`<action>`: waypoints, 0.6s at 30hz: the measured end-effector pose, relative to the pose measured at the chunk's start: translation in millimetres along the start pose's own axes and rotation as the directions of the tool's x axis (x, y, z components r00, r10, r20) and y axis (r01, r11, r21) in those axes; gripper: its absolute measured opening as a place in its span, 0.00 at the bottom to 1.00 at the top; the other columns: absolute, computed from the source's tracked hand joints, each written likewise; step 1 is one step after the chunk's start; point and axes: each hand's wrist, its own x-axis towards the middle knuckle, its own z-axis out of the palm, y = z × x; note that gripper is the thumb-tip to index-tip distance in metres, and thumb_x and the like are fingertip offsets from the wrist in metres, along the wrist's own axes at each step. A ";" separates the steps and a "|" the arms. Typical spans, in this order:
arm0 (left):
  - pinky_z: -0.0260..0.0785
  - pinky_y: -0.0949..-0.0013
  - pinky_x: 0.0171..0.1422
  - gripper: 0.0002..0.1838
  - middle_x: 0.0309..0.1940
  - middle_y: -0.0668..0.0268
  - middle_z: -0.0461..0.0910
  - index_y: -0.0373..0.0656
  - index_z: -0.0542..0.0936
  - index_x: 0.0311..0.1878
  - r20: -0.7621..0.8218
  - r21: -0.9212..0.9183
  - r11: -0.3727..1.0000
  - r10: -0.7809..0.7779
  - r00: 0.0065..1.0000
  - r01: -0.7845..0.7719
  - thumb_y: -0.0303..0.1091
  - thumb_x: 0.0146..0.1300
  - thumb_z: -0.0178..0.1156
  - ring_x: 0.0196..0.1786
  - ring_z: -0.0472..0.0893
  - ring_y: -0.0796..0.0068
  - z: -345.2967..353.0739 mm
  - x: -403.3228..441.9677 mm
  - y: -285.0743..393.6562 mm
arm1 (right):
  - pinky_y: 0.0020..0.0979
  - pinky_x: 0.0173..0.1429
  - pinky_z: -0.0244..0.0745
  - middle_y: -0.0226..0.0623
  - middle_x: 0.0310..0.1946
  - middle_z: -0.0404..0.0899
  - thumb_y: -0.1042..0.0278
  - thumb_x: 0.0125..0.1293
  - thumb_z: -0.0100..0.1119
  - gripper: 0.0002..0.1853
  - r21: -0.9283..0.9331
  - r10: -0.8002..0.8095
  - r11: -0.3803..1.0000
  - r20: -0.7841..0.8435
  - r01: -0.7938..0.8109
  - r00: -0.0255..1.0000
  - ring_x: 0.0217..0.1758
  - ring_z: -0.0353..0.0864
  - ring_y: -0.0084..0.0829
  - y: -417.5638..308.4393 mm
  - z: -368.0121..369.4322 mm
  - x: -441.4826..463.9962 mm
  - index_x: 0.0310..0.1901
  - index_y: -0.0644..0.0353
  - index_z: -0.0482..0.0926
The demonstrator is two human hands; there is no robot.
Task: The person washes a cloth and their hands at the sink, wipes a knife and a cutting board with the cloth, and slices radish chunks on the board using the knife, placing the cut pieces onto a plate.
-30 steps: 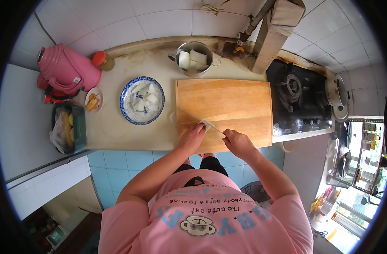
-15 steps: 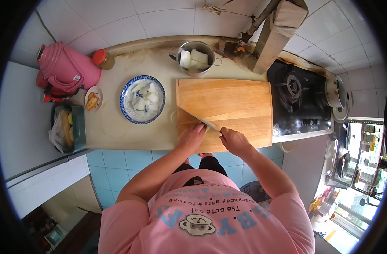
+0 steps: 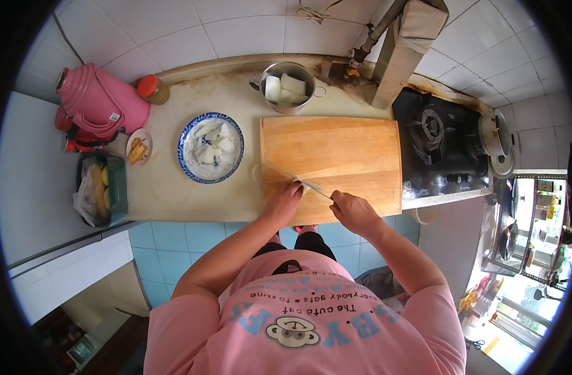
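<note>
My right hand (image 3: pixel 353 210) is wrapped round the handle of a knife (image 3: pixel 316 189), whose blade points to the upper left over the wooden cutting board (image 3: pixel 336 140). Beside the blade, on the board's lower left part, my left hand (image 3: pixel 284 201) has its fingers bent together on a small pale piece (image 3: pixel 303 185), mostly hidden by fingers and blade. A blue-rimmed plate (image 3: pixel 184 160) left of the board holds several white chunks. Behind the board, a steel pot (image 3: pixel 285 66) contains large pale pieces.
At the left stand a pink thermos (image 3: pixel 104 103), a red-lidded jar (image 3: pixel 153 89), a small dish (image 3: pixel 146 139) of brownish food and a green basket (image 3: pixel 118 190). A black gas stove (image 3: pixel 445 159) adjoins the board's right side, with a lidded pot (image 3: pixel 495 133) beyond.
The knife blade has tilted and shifted slightly, and my right hand has moved a little right and down since half a second ago. My left hand stays nearly in place.
</note>
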 end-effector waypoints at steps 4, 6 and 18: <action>0.76 0.64 0.60 0.19 0.54 0.54 0.74 0.31 0.77 0.55 0.011 -0.016 1.000 -0.003 1.000 0.004 0.25 0.60 0.52 0.56 0.78 0.59 0.6 -0.3 -1.1 | 0.48 0.38 0.77 0.51 0.29 0.81 0.66 0.69 0.57 0.10 -0.007 0.016 1.000 0.034 -0.016 0.999 0.34 0.82 0.54 5.1 6.3 3.2 0.41 0.63 0.69; 0.76 0.64 0.59 0.19 0.54 0.55 0.74 0.32 0.76 0.56 -0.002 -0.017 1.000 -0.009 1.000 0.009 0.25 0.60 0.52 0.56 0.78 0.59 1.1 -1.2 -0.5 | 0.48 0.38 0.77 0.51 0.29 0.81 0.66 0.69 0.57 0.10 -0.005 0.019 1.000 0.040 -0.019 0.999 0.34 0.82 0.54 3.7 10.7 8.7 0.41 0.63 0.69; 0.76 0.63 0.53 0.19 0.52 0.60 0.74 0.36 0.77 0.56 0.014 0.001 1.000 -0.015 1.000 0.015 0.27 0.62 0.52 0.53 0.79 0.62 4.5 -4.3 -3.6 | 0.49 0.40 0.78 0.52 0.32 0.82 0.65 0.68 0.59 0.11 0.046 0.039 0.998 -0.083 -0.036 0.996 0.36 0.82 0.54 12.0 35.5 16.2 0.42 0.63 0.70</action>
